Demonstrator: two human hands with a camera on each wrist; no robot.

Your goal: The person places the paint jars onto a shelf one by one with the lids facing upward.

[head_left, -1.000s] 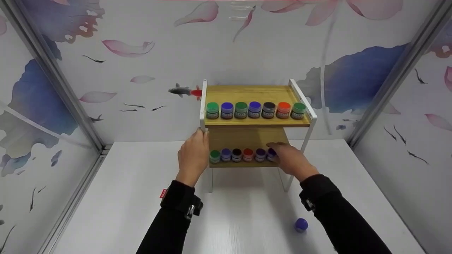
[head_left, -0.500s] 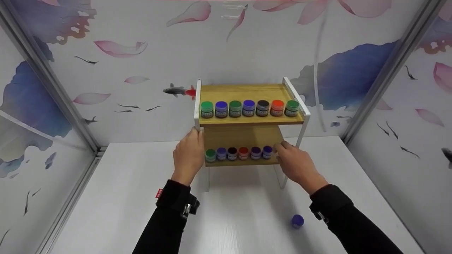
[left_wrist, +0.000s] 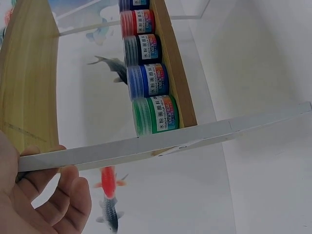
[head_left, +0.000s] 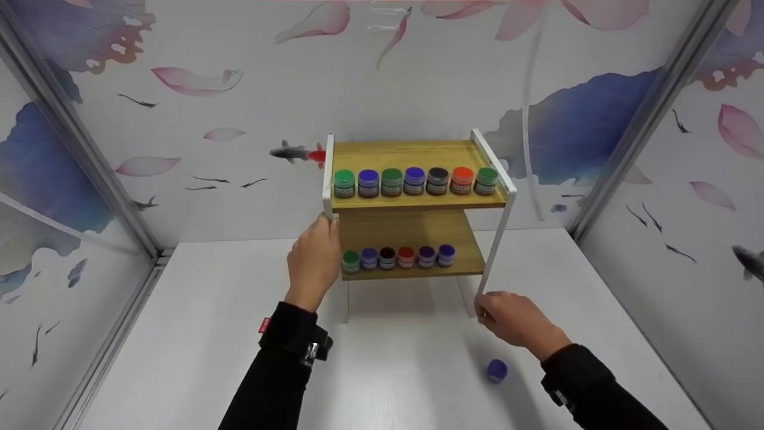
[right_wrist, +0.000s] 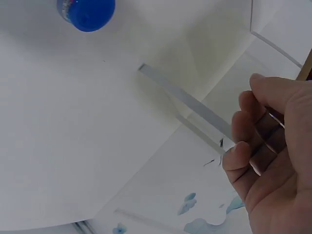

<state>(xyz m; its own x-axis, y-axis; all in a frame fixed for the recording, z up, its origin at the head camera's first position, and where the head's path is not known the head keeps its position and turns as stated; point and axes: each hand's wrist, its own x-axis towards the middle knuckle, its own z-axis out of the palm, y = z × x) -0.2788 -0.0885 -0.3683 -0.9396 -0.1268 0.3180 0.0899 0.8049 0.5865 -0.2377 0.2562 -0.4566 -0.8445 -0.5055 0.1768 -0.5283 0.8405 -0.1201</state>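
A small two-tier shelf [head_left: 412, 224] with wooden boards and a white frame stands on the white table. My left hand [head_left: 314, 260] grips its left white post [left_wrist: 112, 149], just below the top board, fingers wrapping it in the left wrist view. On the lower board is a row of paint jars [head_left: 406, 257] with green, purple, black and red lids. My right hand [head_left: 516, 316] hangs in the air by the right leg, fingers loosely curled and holding nothing. A single purple-blue paint jar [head_left: 496, 371] stands on the table below it, also seen as a blue jar [right_wrist: 90, 12] in the right wrist view.
Another row of paint jars [head_left: 415, 181] lines the front of the top board, with green, purple, black and orange lids. White panels printed with petals and fish enclose the table [head_left: 227, 334] at the back [head_left: 382, 101] and sides, with metal corner posts [head_left: 632, 119].
My right hand has left the rightmost purple-lidded jar on the lower board and come down toward the loose jar. The left hand keeps hold of the post. The head view has shifted slightly.
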